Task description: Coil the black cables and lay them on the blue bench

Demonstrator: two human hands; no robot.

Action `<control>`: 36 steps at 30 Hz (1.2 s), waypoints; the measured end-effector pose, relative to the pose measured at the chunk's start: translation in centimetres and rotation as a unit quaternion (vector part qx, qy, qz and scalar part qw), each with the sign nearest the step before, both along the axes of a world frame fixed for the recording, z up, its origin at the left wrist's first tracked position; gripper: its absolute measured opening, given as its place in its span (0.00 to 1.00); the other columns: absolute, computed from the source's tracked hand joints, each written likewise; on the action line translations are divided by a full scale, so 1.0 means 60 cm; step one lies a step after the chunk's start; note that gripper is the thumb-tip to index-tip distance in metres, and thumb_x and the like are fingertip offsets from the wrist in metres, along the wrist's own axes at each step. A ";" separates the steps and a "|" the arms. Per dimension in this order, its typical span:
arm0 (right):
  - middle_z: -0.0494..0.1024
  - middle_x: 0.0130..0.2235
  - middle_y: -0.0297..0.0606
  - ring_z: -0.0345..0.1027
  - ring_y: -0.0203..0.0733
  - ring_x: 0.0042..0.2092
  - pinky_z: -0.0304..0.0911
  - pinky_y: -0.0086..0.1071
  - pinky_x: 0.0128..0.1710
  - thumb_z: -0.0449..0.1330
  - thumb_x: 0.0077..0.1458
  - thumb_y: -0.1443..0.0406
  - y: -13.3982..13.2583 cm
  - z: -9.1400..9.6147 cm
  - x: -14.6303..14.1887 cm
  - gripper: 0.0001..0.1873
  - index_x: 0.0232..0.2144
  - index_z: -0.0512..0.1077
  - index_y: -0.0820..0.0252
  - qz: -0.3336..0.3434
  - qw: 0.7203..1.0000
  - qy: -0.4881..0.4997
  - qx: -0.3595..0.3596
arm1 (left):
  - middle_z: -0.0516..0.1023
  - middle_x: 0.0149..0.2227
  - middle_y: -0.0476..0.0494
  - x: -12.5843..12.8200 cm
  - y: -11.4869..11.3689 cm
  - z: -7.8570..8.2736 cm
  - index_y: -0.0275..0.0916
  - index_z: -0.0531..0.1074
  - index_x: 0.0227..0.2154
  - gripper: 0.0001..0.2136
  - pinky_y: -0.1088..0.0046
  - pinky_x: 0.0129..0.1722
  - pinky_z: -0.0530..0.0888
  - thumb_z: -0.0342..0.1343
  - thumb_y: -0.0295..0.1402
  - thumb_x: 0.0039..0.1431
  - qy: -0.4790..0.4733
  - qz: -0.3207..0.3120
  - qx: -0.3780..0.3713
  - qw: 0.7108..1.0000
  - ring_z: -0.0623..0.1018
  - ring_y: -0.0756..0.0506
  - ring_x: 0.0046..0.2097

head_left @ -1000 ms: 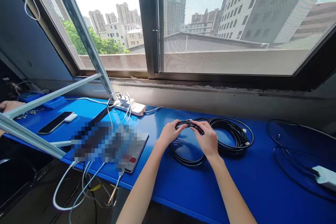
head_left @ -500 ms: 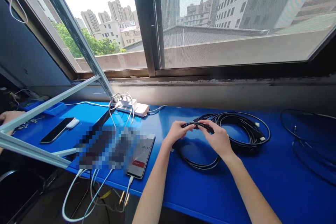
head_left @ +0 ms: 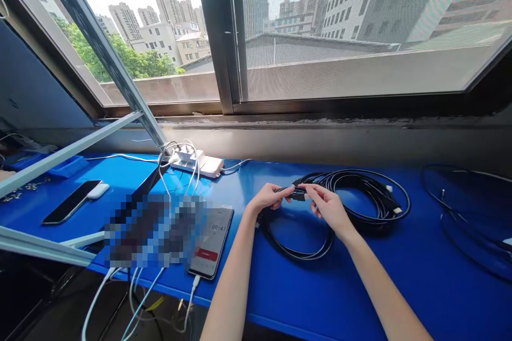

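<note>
A coiled black cable [head_left: 298, 248] lies on the blue table [head_left: 360, 287] in front of me. My left hand [head_left: 266, 200] pinches the top of this coil from the left. My right hand [head_left: 328, 208] grips the same stretch from the right, fingers closed round it near a black plug end [head_left: 299, 195]. The two hands are close together, a little above the table. A second, bigger bundle of black cable [head_left: 372, 197] with white-tipped plugs lies just behind and to the right, touching the first coil.
A phone [head_left: 212, 242] with a timer on its screen lies left of my arm, beside a blurred patch. Farther left are a white power strip [head_left: 196, 162] with white leads, another phone [head_left: 70, 202] and slanting metal bars [head_left: 72, 152]. Thin black wire [head_left: 460, 213] loops at right.
The camera has shifted a little. My hands have drawn nearer each other on the coil's top, and the plug end now shows between them. The coil stays on the table.
</note>
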State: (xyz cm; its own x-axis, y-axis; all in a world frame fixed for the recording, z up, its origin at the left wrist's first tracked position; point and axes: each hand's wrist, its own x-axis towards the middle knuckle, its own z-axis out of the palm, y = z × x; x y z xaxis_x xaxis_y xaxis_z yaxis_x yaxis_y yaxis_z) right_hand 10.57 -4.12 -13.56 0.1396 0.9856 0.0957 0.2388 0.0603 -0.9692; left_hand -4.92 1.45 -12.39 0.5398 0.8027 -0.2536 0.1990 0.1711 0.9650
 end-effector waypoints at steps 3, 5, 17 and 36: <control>0.70 0.23 0.37 0.54 0.29 0.17 0.50 0.25 0.13 0.53 0.44 0.41 0.003 0.001 0.002 0.34 0.38 0.75 0.64 0.009 1.000 0.023 -0.011 | 0.53 0.07 0.56 0.000 0.001 0.003 0.37 0.66 0.13 0.22 0.76 0.16 0.50 0.57 0.52 0.45 -0.042 -0.017 -0.022 0.999 0.54 0.56 0.12; 0.72 0.26 0.38 0.55 0.29 0.18 0.50 0.25 0.13 0.55 0.41 0.40 0.004 0.002 0.004 0.35 0.37 0.75 0.64 0.014 0.999 0.032 -0.013 | 0.52 0.07 0.57 -0.002 0.002 0.004 0.36 0.66 0.13 0.22 0.76 0.16 0.50 0.57 0.51 0.44 -0.073 -0.028 -0.032 0.996 0.54 0.57 0.12; 0.73 0.25 0.37 0.56 0.30 0.17 0.48 0.25 0.12 0.60 0.34 0.39 0.002 0.001 -0.009 0.37 0.37 0.73 0.62 -0.010 0.998 0.057 0.001 | 0.46 0.08 0.58 -0.010 -0.014 -0.006 0.39 0.53 0.11 0.25 0.78 0.14 0.51 0.53 0.49 0.53 -0.238 0.042 -0.083 0.967 0.53 0.56 0.12; 0.62 0.11 0.26 0.48 0.27 0.11 0.41 0.21 0.09 0.62 0.39 0.51 0.009 -0.016 -0.011 0.31 0.43 0.72 0.64 -0.015 0.980 0.193 -0.052 | 0.58 0.10 0.57 -0.002 -0.022 0.021 0.39 0.57 0.16 0.17 0.80 0.16 0.56 0.56 0.41 0.50 -0.124 0.324 0.017 0.938 0.59 0.56 0.14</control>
